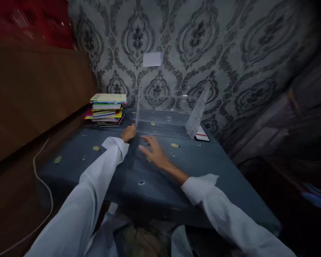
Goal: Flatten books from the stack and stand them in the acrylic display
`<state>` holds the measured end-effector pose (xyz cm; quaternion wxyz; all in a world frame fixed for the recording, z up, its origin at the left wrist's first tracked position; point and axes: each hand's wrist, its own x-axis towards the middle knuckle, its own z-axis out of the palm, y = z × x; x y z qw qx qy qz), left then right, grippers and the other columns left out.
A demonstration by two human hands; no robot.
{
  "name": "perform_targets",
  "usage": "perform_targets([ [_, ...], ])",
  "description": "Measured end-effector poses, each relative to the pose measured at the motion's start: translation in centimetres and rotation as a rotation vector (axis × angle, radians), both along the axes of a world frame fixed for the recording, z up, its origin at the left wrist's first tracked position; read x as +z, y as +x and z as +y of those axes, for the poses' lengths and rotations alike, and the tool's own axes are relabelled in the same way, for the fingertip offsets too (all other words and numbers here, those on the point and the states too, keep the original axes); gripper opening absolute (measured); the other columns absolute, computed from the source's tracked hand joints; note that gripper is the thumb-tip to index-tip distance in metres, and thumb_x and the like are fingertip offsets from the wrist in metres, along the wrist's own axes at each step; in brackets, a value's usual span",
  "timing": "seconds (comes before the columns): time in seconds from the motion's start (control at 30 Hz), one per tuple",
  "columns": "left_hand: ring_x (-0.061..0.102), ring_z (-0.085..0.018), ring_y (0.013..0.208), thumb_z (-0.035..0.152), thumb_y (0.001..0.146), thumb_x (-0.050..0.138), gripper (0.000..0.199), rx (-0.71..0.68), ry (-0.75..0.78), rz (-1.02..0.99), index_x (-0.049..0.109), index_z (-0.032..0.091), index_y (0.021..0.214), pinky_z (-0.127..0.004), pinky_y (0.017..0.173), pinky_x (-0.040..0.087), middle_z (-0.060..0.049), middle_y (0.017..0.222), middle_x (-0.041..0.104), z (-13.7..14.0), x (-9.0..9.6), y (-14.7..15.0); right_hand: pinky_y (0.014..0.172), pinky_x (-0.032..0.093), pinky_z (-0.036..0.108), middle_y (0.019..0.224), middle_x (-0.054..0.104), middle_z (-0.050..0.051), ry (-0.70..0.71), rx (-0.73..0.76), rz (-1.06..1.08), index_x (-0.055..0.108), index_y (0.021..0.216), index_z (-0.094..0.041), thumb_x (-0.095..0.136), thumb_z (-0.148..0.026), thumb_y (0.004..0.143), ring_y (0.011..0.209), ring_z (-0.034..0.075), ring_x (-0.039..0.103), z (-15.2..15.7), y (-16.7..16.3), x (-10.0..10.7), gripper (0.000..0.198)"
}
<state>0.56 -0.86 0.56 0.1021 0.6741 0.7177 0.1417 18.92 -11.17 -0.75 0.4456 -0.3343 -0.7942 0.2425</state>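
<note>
A clear plastic stand (195, 117) with see-through side panels rests toward the back of the cloth-covered table. My left hand (129, 132) is closed at the lower front corner of its left side panel, fingers curled around the edge. My right hand (154, 152) hovers over the table in front of the stand, fingers apart and holding nothing. To the left of the stand rises a pile of books (107, 110), just beyond my left hand.
A flat dark-edged item with a white and red face (202, 134) lies by the stand's right side. Dark patterned cloth (117, 185) covers the table. A brown cabinet (37, 92) bearing a red crate (32, 23) stands left; a white cable (49, 194) hangs there. Patterned wallpaper (230, 46) closes the back.
</note>
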Motion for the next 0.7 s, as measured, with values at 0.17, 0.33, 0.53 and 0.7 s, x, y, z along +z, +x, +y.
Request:
perform_targets([
  [0.17,0.065,-0.024,0.109,0.037,0.098,0.062,0.038,0.031,0.038,0.017,0.058,0.017,0.130,-0.046,0.093,0.056,-0.010,0.127,0.062,-2.4,0.9,-0.2,0.089,0.051,0.036,0.108,0.065,0.008,-0.006,0.049,-0.044,0.061,0.111,-0.020,0.064,-0.037,0.092,0.100,0.023,0.063,-5.6,-7.1,0.6,0.026],
  [0.33,0.064,-0.025,0.110,0.037,0.097,0.063,0.038,0.094,0.045,-0.005,0.058,0.017,0.130,-0.047,0.093,0.056,-0.011,0.129,0.061,-4.1,0.2,-1.5,0.081,0.049,0.030,0.095,0.069,0.007,0.157,0.059,-0.141,0.064,0.097,-0.019,0.050,-0.022,0.100,0.090,0.021,0.065,-8.0,-9.1,2.0,0.015],
  [0.53,0.063,-0.025,0.112,0.037,0.097,0.063,0.038,0.142,0.020,-0.133,0.059,0.017,0.129,-0.047,0.094,0.055,-0.011,0.130,0.061,-4.0,-0.4,-2.6,0.062,0.044,0.023,0.078,0.067,0.002,0.525,0.349,-0.355,0.070,0.105,-0.021,0.045,-0.019,0.103,0.071,0.014,0.063,-12.4,-10.7,3.8,0.025],
  [0.7,0.064,-0.024,0.110,0.036,0.097,0.064,0.036,0.204,-0.032,-0.377,0.060,0.017,0.128,-0.045,0.092,0.056,-0.010,0.128,0.062,-3.4,1.0,-4.7,0.056,0.045,0.026,0.069,0.063,0.002,0.593,0.390,-0.017,0.066,0.121,-0.017,0.038,-0.015,0.104,0.059,0.014,0.057,-16.5,-8.3,-0.2,0.033],
])
